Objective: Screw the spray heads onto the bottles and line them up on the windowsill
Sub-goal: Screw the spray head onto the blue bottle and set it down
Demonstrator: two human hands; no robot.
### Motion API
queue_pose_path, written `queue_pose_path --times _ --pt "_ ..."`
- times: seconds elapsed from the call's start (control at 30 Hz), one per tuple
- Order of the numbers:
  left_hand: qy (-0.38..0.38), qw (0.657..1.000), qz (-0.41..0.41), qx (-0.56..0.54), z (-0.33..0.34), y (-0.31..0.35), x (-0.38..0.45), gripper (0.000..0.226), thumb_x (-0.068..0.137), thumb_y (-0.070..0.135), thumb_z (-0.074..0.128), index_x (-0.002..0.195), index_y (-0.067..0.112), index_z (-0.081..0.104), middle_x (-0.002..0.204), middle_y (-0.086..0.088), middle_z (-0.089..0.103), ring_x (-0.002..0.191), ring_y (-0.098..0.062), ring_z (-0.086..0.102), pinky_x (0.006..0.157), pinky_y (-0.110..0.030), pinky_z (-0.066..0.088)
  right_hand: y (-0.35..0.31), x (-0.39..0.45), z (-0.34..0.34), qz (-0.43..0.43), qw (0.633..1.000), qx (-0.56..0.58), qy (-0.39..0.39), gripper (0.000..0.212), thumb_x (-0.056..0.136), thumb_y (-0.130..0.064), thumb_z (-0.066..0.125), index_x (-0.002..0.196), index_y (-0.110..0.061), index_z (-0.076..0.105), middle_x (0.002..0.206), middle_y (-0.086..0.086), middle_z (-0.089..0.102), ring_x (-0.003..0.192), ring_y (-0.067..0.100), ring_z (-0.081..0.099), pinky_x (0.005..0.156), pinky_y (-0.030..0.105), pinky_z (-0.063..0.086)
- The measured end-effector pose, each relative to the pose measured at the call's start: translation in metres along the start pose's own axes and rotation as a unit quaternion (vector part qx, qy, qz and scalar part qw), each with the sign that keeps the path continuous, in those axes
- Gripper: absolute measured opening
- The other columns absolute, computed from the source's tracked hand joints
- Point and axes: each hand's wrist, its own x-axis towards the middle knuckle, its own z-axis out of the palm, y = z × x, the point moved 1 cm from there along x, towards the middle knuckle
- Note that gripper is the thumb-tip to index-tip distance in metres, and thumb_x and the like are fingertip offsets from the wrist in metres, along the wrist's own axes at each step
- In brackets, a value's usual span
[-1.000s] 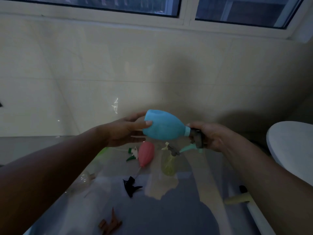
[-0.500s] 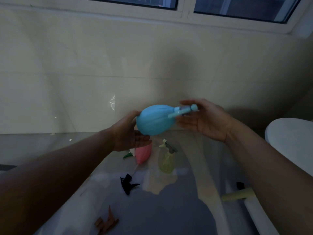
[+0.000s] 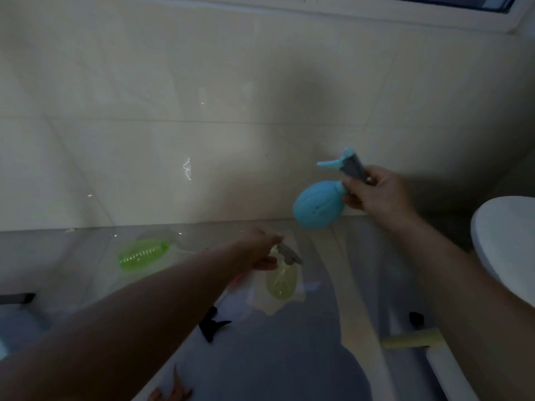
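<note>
My right hand holds the blue bottle by its neck, up in front of the tiled wall, with its grey and blue spray head on top. My left hand reaches down to the yellow bottle, which stands on the floor. Thumb and fingers lie on either side of its grey spray head; blur hides whether they grip it. A green bottle lies on the floor at the left. Loose black and brown spray heads lie nearer me.
The window frame runs along the top above the wall. A white rounded object stands at the right. A pale yellow handle and a small black piece lie on the floor at the lower right.
My left hand let go of the blue bottle and dropped to the yellow bottle. My right hand carried the blue bottle up and to the right, now upright.
</note>
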Motion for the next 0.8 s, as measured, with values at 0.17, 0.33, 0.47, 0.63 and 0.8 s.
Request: queue_pose_path --times 0.17,0.33,0.47,0.63,0.8 --pt "0.030 0.999 -0.013 -0.011 0.037 -0.015 0.031 0.041 0.099 0.033 0.058 0.088 -0.003 0.073 0.073 -0.008 0.053 0.054 -0.014 0.044 0.048 -0.021 0.042 0.100 0.000 0.034 0.075 0.982 -0.170 -0.022 0.009 0.084 -0.024 0.067 0.079 -0.018 0.073 0.073 0.007 0.073 0.077 0.027 0.073 0.072 0.040 0.056" --pt "0.085 0.996 0.025 -0.031 0.061 -0.035 0.072 0.029 0.087 0.032 0.073 0.067 0.015 0.060 0.059 -0.004 0.062 0.062 -0.026 0.057 0.063 -0.035 0.048 0.160 -0.009 0.047 0.135 0.969 -0.205 -0.005 0.017 0.090 -0.020 0.062 0.097 -0.011 0.074 0.084 0.011 0.073 0.084 0.027 0.070 0.074 0.038 0.055" --pt "0.084 0.993 0.084 -0.001 0.069 -0.040 0.095 0.013 0.084 0.021 0.065 0.092 0.016 0.056 0.085 -0.014 0.065 0.072 -0.029 0.061 0.070 -0.042 0.055 0.178 -0.008 0.052 0.142 0.970 -0.195 0.021 0.015 0.091 -0.017 0.060 0.096 -0.012 0.074 0.084 0.010 0.072 0.083 0.026 0.067 0.071 0.034 0.050" --pt "0.001 0.990 0.134 0.033 0.071 -0.027 0.102 0.014 0.096 0.012 0.058 0.107 0.021 0.061 0.086 -0.006 0.062 0.081 -0.024 0.060 0.084 -0.051 0.058 0.190 -0.004 0.062 0.155 0.973 -0.154 0.075 0.018 0.095 -0.019 0.057 0.091 -0.011 0.072 0.082 0.011 0.071 0.079 0.026 0.066 0.063 0.029 0.043" --pt "-0.038 0.981 0.152 0.110 0.071 -0.015 0.124 0.042 0.099 0.026 0.057 0.140 0.022 0.049 0.086 -0.005 0.062 0.073 -0.018 0.059 0.060 -0.028 0.053 0.203 0.008 0.067 0.179 0.970 -0.147 0.074 0.018 0.097 -0.019 0.055 0.098 -0.012 0.071 0.089 0.010 0.071 0.078 0.021 0.061 0.056 0.025 0.037"
